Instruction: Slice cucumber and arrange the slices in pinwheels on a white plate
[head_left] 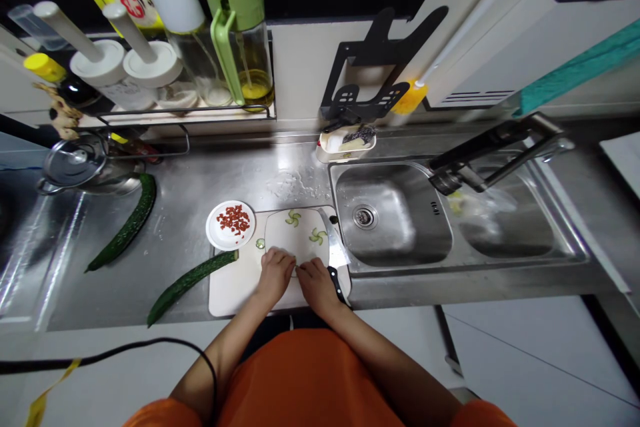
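Observation:
My left hand (277, 273) and my right hand (319, 285) meet at the near edge of a white plate (280, 230), fingers drawn together. Whatever lies between their fingertips is too small to make out. On the plate are two pinwheels of thin cucumber slices, one at the back (293, 217) and one at the right (317, 235). The plate rests on a white cutting board (230, 293). A kitchen knife (336, 247) lies along the board's right side, its black handle near my right hand. A cut cucumber (193, 283) rests partly on the board's left edge.
Behind the board's left corner, a small white plate (213, 230) holds chopped red bits. A whole cucumber (127, 230) lies farther left, by a lidded steel pot (75, 160). To the right is a double sink (395, 260) with a black faucet (470, 153). Bottles stand on a rack behind.

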Tool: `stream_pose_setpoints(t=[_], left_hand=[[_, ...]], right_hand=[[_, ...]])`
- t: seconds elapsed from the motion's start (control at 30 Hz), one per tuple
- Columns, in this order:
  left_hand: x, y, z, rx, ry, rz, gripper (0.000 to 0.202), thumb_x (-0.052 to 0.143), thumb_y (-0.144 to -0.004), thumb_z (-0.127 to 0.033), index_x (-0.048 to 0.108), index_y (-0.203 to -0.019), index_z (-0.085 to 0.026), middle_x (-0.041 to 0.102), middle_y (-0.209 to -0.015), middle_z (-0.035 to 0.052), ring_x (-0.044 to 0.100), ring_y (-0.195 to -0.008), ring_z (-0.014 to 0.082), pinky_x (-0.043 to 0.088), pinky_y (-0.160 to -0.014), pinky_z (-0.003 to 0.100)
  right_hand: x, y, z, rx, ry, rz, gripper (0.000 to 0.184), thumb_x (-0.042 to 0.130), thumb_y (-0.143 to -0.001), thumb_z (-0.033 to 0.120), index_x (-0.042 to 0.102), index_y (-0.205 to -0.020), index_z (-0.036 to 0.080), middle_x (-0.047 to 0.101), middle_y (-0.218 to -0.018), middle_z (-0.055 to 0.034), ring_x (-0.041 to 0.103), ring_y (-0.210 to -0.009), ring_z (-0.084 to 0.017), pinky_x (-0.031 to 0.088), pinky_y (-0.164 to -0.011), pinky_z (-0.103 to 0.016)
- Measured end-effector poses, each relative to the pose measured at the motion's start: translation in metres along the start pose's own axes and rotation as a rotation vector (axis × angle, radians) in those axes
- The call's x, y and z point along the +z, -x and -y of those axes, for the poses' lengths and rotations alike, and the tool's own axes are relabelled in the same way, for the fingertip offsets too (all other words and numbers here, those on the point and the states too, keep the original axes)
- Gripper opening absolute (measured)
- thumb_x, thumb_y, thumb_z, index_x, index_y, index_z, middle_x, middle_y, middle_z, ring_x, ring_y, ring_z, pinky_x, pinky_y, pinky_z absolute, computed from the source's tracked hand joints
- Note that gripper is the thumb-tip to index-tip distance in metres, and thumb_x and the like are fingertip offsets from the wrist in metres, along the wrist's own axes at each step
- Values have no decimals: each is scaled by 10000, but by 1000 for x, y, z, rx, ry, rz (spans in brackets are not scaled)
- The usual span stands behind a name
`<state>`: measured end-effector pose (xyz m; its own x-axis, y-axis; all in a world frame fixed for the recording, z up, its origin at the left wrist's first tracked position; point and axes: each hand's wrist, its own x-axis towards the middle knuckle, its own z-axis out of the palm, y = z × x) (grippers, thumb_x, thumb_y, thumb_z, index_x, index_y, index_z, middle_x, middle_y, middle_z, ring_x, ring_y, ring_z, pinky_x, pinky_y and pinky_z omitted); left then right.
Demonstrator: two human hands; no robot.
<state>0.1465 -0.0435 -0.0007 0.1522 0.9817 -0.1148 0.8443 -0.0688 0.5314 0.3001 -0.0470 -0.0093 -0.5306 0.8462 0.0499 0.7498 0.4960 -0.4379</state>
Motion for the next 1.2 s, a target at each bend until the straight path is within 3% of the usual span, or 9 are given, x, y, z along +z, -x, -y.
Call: stream_pose_setpoints(t=[0.3,0.47,0.6,0.7,0.9,1.07,1.2], left_hand=[[-3,1,1,-20,18,2,186,506,-889,-249,691,-911,-235,659,-921,65,488,-968,215,341,-825,377],[-16,3,22,-77,50,-156,233,447,-910,-253,671,-950,-205,660,-924,72,559,-904,194,403,-836,331],[-29,5,40,-281,-18,-288,251,448,-902,-271,644,-1040,-196,652,-1009,86,593,-914,195,439,-804,297],[-32,4,44,-380,-125,-256,289,469,-892,-295,616,-1125,-206,639,-1064,90,606,-861,194,443,-725,287],[-27,-2,40,-392,-259,-144,338,430,-912,-295,571,-1193,-173,618,-1072,116,608,-815,181,418,-630,259],[-29,-6,38,-426,-278,-109,309,435,-907,-279,576,-1165,-184,605,-1092,102,607,-842,179,419,-650,254],[-31,-7,37,-450,-243,-118,300,456,-895,-271,562,-1168,-206,612,-1090,88,612,-833,180,424,-675,269]], right_hand=[[-3,-1,0,17,-7,-2,183,519,-856,92,673,-888,185,628,-829,-69,465,-861,-216,389,-763,-338],[-10,-1,0,31,-35,-7,186,497,-876,125,673,-877,185,623,-822,-79,468,-866,-221,388,-769,-349],[-14,-1,1,40,-53,-13,185,494,-883,143,672,-860,186,619,-818,-79,468,-858,-221,396,-768,-349],[-15,-1,1,37,-62,-21,173,505,-876,138,672,-868,183,621,-826,-78,464,-869,-223,401,-775,-346],[-17,-2,2,35,-60,-30,178,501,-880,141,673,-862,181,621,-827,-78,460,-866,-220,404,-783,-350],[-20,1,0,48,-66,-52,170,505,-872,129,668,-869,177,618,-836,-69,456,-868,-217,410,-777,-344],[-17,3,-2,21,-34,-54,211,500,-875,134,671,-994,167,623,-871,-79,447,-877,-224,412,-775,-348]])
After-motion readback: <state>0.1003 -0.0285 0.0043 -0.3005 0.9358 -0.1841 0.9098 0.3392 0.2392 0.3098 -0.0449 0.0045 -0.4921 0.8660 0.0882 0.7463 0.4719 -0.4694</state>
